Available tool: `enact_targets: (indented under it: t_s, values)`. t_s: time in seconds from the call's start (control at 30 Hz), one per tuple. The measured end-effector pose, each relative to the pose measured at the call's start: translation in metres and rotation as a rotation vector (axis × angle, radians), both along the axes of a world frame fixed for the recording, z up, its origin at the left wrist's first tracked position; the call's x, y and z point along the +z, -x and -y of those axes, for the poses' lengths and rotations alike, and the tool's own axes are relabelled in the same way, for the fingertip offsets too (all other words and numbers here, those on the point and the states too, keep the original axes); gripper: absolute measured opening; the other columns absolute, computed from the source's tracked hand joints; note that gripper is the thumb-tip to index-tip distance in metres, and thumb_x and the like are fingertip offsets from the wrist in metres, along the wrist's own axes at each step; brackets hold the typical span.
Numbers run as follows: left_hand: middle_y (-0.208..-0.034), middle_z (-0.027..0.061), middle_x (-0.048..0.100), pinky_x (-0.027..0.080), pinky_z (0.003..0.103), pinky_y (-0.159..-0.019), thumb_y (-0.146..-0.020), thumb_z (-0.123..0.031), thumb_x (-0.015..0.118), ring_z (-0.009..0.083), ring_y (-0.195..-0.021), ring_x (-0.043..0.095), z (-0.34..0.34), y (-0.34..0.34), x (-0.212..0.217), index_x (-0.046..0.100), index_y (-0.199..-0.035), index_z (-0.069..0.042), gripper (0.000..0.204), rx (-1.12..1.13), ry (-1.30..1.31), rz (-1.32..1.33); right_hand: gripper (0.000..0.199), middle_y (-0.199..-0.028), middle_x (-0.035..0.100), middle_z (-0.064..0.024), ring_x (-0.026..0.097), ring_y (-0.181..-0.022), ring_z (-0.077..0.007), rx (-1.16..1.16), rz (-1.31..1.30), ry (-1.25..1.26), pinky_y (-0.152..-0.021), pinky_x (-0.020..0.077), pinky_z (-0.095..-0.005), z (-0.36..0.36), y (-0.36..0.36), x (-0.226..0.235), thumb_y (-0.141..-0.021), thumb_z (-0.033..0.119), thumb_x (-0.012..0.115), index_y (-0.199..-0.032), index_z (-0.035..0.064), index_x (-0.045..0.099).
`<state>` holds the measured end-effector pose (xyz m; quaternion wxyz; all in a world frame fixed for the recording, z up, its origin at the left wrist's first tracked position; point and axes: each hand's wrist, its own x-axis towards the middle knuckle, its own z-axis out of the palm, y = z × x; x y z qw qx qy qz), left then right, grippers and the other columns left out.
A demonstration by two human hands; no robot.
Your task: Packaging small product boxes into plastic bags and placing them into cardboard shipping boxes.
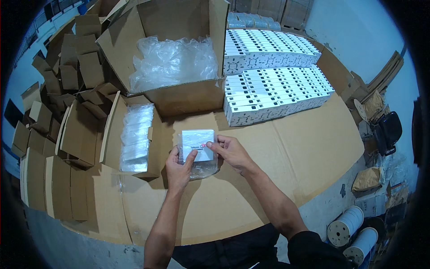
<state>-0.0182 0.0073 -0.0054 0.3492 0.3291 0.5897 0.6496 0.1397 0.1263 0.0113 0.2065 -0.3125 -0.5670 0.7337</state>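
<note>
Between my two hands is a small white square box point(197, 138) with a little pink and dark print. A clear plastic bag point(204, 170) surrounds it, its loose part hanging below toward me. My left hand point(178, 169) grips the left side, thumb on the front face. From the right, my right hand point(232, 153) pinches the other edge, its thumb near the pink print. Just left of my hands stands an open cardboard carton point(155, 145) holding a row of white boxes in clear bags point(136, 136).
Behind my hands, a large open carton point(186, 96) holds crumpled clear bags point(172, 62). Stacked white boxes point(277, 94) stand at the far right of the cardboard-covered table point(309, 148). Empty cartons point(83, 130) crowd the left. Cable spools point(351, 224) lie on the floor at right.
</note>
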Motion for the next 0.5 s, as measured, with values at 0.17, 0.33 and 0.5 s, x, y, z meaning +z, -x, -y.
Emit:
enact_targets:
  t_s: [0.17, 0.33, 0.5]
  values:
    - [-0.099, 0.0058, 0.07, 0.051, 0.027, -0.083, -0.105, -0.024, 0.06, 0.0097, -0.092, 0.063, -0.001, 0.007, -0.01, 0.066, -0.117, 0.003, 0.03, 0.012, -0.009, -0.039, 0.03, -0.108, 0.07, -0.0061, 0.065, -0.095, -0.0109, -0.215, -0.297, 0.195, -0.085, 0.0541, -0.0281, 0.013, 0.016, -0.015, -0.104, 0.018, 0.06, -0.124, -0.0048, 0.063]
    - [-0.101, 0.006, 0.07, 0.051, 0.03, -0.085, -0.107, -0.029, 0.056, 0.0107, -0.094, 0.061, -0.001, 0.003, -0.007, 0.066, -0.124, 0.004, 0.038, 0.072, 0.034, -0.158, 0.037, -0.12, 0.067, -0.0099, 0.062, -0.109, -0.0143, -0.294, -0.446, 0.314, -0.097, 0.0518, -0.0305, 0.021, 0.02, -0.013, -0.106, 0.02, 0.057, -0.131, -0.0075, 0.059]
    - [-0.111, 0.0092, 0.072, 0.05, 0.03, -0.091, -0.108, -0.028, 0.054, 0.0117, -0.102, 0.061, 0.001, 0.0, 0.001, 0.064, -0.134, 0.001, 0.041, 0.117, 0.038, -0.157, 0.047, -0.132, 0.061, -0.0093, 0.053, -0.124, -0.0175, -0.363, -0.453, 0.292, -0.111, 0.0404, -0.035, 0.028, 0.02, -0.005, -0.108, 0.027, 0.051, -0.144, -0.0032, 0.051]
